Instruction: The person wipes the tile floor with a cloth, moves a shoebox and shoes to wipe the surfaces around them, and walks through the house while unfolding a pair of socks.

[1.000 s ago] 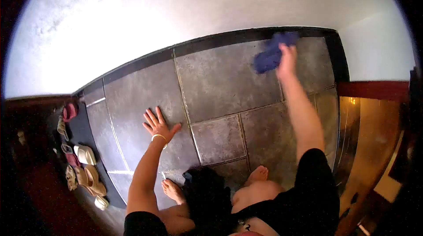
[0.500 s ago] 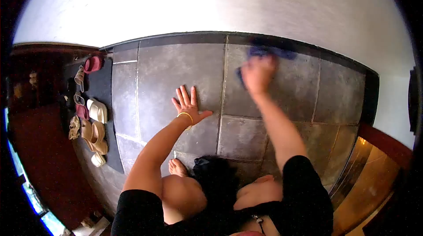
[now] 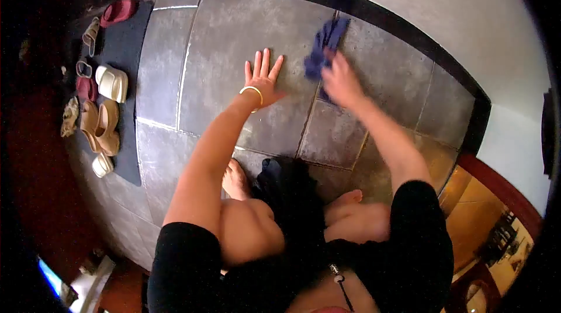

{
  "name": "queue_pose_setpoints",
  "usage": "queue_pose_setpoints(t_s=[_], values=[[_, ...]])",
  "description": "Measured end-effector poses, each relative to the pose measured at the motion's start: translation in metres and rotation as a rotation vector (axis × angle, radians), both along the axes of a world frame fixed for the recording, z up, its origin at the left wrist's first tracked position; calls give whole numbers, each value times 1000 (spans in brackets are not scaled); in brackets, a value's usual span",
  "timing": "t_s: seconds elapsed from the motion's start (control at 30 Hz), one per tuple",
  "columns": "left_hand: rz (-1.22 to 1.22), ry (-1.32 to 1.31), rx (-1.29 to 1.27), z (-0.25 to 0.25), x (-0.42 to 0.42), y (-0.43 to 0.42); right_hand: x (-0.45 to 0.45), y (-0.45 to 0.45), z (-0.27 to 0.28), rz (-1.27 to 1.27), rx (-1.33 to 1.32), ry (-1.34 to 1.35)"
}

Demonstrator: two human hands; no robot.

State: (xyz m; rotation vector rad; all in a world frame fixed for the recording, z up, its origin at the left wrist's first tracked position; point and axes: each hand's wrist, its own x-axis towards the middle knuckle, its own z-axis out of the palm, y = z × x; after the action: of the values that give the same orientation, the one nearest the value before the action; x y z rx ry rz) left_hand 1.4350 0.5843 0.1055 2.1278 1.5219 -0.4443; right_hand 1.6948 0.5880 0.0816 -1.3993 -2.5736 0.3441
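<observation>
Grey floor tiles [image 3: 234, 24] spread out in front of my crouched body. My left hand [image 3: 265, 85] rests on them with its fingers spread, a yellow bangle [image 3: 252, 89] around the wrist. To its right, my right hand [image 3: 343, 82] is closed on a dark blue cloth [image 3: 324, 44], its fingers slightly blurred. The cloth lies crumpled against the floor, stretching from under the hand toward the wall side. My bare feet [image 3: 235, 180] are close to my knees.
A black border strip [image 3: 374, 6] runs along the foot of the white wall [image 3: 444, 3]. At the left, several shoes and sandals [image 3: 111, 83] sit on a dark mat [image 3: 130, 50]. A reddish-brown door sill [image 3: 497, 187] is at the right.
The right hand has drawn the cloth away from the wall edge, back toward me and a little left. The left hand stays flat on the floor. The camera view has tilted and turned.
</observation>
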Motion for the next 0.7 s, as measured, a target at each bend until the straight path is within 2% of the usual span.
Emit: queue_pose_setpoints(t_s=[0.03,0.07,0.13,0.2,0.23,0.3,0.33,0.37,0.4,0.47,0.5,0.53,0.6,0.67,0.7], values=[[-8,-54,26,-1,-8,-3,-6,-44,-4,74,-6,41],[-26,-105,54,-5,-18,-4,-13,-85,-4,60,-210,24],[12,-225,117,-15,-30,-2,-21,-158,-11,386,-273,88],[143,-358,173,-26,-40,-9,-21,-162,-8,639,-248,74],[181,-336,229,-22,-46,-13,-17,-145,-3,657,-267,110],[232,-232,273,-8,-65,-26,-15,-106,11,309,-453,165],[270,-176,294,-1,-79,-34,-15,-83,31,-58,-615,175],[279,-154,332,-11,-102,-42,-7,-63,37,-318,-565,369],[391,-70,288,-2,-121,-47,21,-41,-1,-184,-199,246],[624,74,192,16,-150,-69,35,-2,-5,-346,54,-104],[732,143,193,-6,-174,-85,32,17,-11,-430,51,-105],[877,201,110,1,-184,-93,22,33,-19,-520,47,-104],[980,212,-50,-7,-201,-108,-13,67,-28,-495,85,-124],[978,183,-116,-7,-204,-105,-74,92,-23,-455,106,-146],[975,183,-141,-6,-205,-102,-103,104,-24,-345,129,-94]])
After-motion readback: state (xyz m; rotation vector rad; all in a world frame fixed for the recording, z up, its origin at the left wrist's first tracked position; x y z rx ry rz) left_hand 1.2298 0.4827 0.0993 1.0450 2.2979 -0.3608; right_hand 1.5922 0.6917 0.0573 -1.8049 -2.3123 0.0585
